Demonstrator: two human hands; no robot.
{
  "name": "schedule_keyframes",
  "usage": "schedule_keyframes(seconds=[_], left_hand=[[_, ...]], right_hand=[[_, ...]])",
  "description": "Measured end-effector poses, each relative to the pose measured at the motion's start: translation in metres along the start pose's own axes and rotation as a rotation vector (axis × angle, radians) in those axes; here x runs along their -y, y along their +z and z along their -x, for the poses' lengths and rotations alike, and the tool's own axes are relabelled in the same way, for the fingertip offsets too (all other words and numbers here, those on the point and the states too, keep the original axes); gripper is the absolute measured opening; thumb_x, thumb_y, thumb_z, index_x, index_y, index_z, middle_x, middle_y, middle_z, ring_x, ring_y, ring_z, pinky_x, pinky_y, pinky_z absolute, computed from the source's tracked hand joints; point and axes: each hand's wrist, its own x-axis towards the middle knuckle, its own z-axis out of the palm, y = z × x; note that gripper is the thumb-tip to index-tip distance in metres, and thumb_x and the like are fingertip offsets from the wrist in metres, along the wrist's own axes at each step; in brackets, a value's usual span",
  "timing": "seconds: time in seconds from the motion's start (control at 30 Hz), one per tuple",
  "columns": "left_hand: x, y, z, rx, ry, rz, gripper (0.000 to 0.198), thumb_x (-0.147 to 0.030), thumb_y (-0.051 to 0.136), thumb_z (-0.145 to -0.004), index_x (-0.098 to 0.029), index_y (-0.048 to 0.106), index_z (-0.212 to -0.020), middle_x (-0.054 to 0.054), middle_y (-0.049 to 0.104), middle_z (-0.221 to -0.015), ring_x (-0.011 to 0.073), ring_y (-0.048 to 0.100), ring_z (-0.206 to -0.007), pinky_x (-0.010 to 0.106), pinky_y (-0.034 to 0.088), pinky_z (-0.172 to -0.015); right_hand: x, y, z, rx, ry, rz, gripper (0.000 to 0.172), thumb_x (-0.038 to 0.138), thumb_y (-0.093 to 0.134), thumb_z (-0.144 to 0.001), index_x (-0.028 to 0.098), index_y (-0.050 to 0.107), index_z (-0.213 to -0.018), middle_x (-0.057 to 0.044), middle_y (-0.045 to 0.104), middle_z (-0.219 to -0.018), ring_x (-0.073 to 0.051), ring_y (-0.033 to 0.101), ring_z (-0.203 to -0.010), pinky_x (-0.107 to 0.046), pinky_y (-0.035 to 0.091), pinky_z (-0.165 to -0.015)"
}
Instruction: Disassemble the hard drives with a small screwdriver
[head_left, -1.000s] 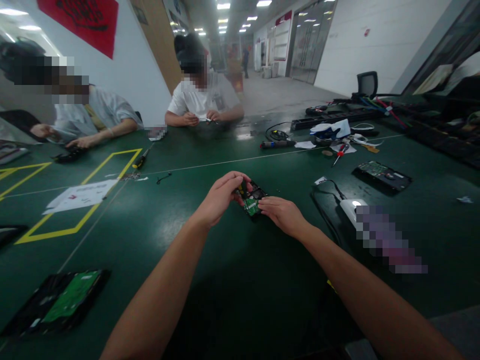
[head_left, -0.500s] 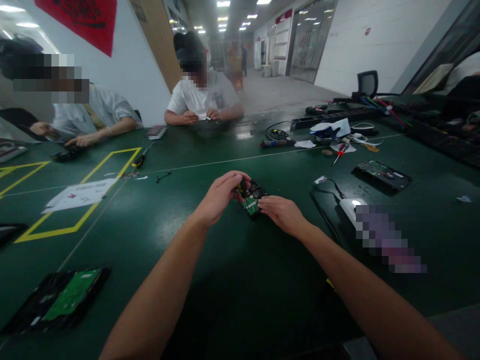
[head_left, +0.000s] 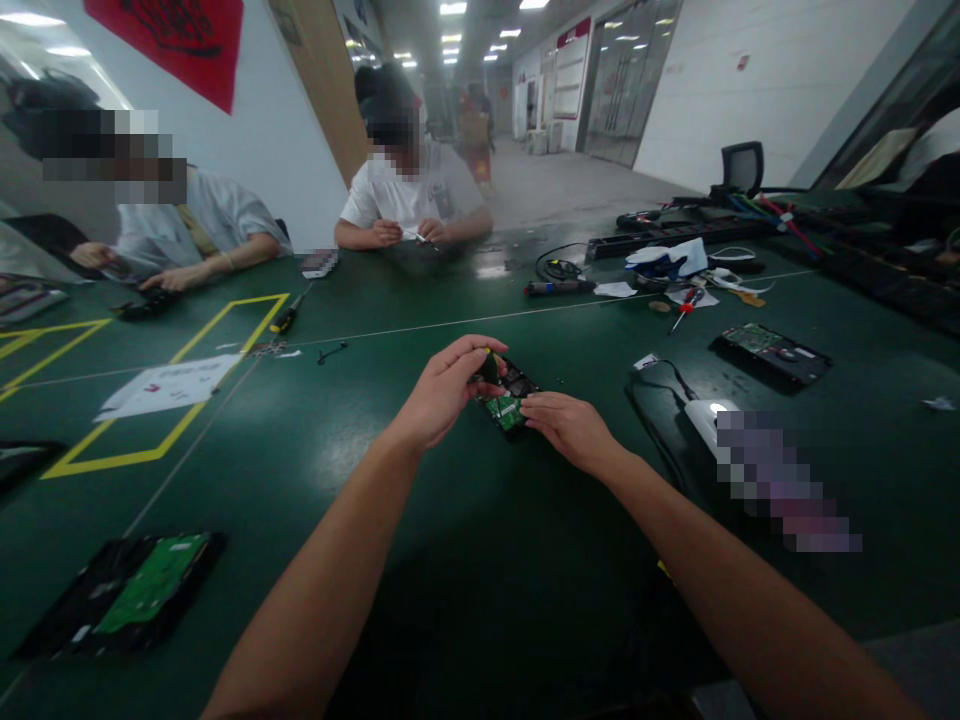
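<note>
My left hand (head_left: 442, 392) is closed around the dark, yellow-tipped handle of a screwdriver (head_left: 489, 368), which stands upright over a small black device with a green circuit board (head_left: 508, 412). Its tip is too small to make out. From the right, my right hand (head_left: 566, 428) grips the edge of this device with bent fingers. The device lies on the green tabletop (head_left: 450, 560), partly hidden by both hands.
At right lie another opened device (head_left: 772, 355), a cable and a white item (head_left: 701, 415). A red screwdriver (head_left: 686, 308) is farther back. An opened case with a green board (head_left: 154, 585) lies at front left, near a paper sheet (head_left: 169, 388). Two people (head_left: 427, 195) sit opposite.
The whole view has shifted slightly to the right. Both hands stay at the device, and the screwdriver's handle has tilted or turned a little.
</note>
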Motion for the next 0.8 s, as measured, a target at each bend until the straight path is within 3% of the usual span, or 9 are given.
schedule_keyframes(seconds=[0.8], left_hand=[[0.001,0.000,-0.002,-0.017,0.034,0.000,0.019,-0.028,0.055,-0.096,-0.017,0.070,-0.101,0.009,0.066,-0.098,0.0198,0.063,-0.095,0.030,0.057,-0.073]], right_hand=[[0.019,0.002,-0.003,-0.021,0.127,0.113,0.023,0.020,0.066,-0.094,0.022,0.077,-0.115,-0.006,0.074,-0.124,-0.022,0.069,-0.118,-0.040,0.052,-0.109]])
